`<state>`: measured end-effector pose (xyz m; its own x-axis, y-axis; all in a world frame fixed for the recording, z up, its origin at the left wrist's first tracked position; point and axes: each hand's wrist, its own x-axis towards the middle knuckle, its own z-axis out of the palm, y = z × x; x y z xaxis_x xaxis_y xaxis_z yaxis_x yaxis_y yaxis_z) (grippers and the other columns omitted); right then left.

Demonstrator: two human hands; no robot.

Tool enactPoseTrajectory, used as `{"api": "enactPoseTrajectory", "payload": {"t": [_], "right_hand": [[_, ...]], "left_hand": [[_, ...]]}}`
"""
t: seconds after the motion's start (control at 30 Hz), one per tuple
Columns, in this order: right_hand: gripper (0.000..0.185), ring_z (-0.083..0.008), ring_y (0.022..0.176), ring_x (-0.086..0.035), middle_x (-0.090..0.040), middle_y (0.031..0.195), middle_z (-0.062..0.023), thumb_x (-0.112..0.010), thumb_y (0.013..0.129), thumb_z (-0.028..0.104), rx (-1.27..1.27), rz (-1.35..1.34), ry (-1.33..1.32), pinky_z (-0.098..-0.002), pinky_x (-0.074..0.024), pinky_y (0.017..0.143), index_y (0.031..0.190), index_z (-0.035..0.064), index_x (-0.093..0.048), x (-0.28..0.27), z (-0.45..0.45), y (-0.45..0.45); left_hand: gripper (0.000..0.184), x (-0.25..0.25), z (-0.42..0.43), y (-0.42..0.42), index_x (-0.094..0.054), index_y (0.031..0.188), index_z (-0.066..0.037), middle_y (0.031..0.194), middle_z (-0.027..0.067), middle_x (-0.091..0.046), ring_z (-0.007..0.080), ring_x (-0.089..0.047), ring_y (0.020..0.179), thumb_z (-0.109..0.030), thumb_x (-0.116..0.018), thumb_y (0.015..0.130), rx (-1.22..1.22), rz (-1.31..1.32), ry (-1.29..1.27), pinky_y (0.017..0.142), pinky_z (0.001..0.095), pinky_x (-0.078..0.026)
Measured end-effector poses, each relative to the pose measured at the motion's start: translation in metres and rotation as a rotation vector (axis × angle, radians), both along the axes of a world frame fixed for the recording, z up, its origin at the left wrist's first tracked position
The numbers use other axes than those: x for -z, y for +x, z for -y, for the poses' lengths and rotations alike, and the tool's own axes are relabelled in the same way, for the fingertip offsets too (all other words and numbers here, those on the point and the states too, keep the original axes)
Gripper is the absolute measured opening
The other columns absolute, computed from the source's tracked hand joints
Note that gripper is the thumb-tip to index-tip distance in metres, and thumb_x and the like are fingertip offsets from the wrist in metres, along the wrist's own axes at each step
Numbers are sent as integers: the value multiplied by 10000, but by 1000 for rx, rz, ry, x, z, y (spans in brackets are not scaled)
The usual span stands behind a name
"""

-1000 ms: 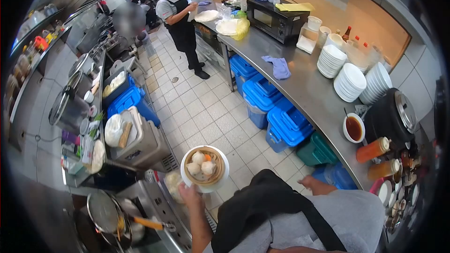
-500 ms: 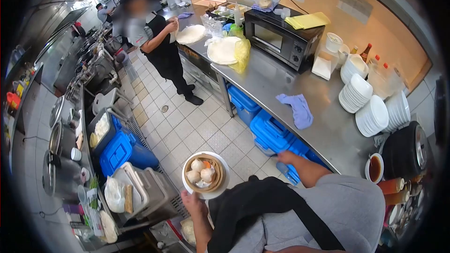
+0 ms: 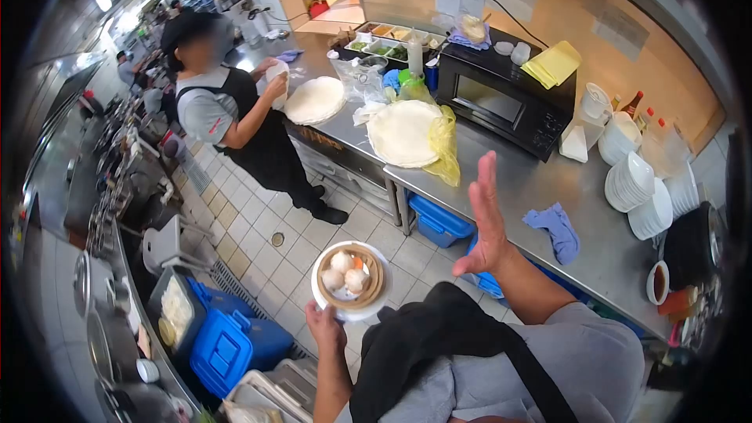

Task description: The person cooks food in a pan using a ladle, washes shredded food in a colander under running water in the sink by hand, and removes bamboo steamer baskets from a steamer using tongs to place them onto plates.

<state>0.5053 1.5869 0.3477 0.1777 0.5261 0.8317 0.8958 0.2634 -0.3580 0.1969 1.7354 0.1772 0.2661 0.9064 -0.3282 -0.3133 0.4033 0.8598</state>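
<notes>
My left hand (image 3: 325,324) grips the near-left rim of a white plate (image 3: 371,312), fingers closed on its edge. Resting on the plate is a round bamboo steamer (image 3: 374,259) without a lid. Several pale dumplings (image 3: 355,280) sit inside it, with a bit of orange among them. My right hand (image 3: 487,223) is raised in front of the steel counter, palm and fingers stretched out, holding nothing.
A co-worker (image 3: 243,121) in a black apron stands ahead left at the counter (image 3: 478,188), handling a pale round sheet. Stacked round sheets (image 3: 403,133), a black oven (image 3: 501,90), a blue cloth (image 3: 554,231) and white bowls (image 3: 629,182) line the counter. Blue bins (image 3: 231,348) stand at left.
My right hand has risen from low beside the counter to an upright, outstretched pose. The plate and steamer have shifted slightly right. The view has moved forward toward the co-worker.
</notes>
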Motion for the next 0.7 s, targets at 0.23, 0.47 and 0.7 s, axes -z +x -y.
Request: {"api": "enactPoseTrajectory", "payload": {"t": [0.23, 0.47, 0.7], "right_hand": [[987, -426, 1338, -31, -77, 1461, -208, -532, 679, 716, 114, 11, -17, -549, -45, 1045, 1403, 117, -228, 7, -56, 36], [918, -418, 1336, -88, -152, 1443, -221, -545, 708, 670, 238, -61, -138, -549, -85, 1043, 1371, 85, -298, 45, -114, 107], [724, -408, 1302, -222, -262, 1399, -231, -633, 758, 408, 371, -211, -306, -489, -197, 1038, 1304, 11, -372, 88, -139, 157]], "left_hand": [[305, -25, -148, 102, -367, 1050, -36, 959, 154, -567, 221, -609, 780, 43, -500, 786, 173, 14, 90, 663, 343, -526], [308, -39, -230, 193, -356, 1051, -35, 998, 170, -539, 251, -595, 878, 56, -475, 782, 187, 157, 103, 700, 380, -531], [296, -59, -296, 278, -394, 1081, -2, 1048, 160, -528, 279, -584, 942, 49, -448, 794, 160, 159, 78, 809, 404, -510]]}}
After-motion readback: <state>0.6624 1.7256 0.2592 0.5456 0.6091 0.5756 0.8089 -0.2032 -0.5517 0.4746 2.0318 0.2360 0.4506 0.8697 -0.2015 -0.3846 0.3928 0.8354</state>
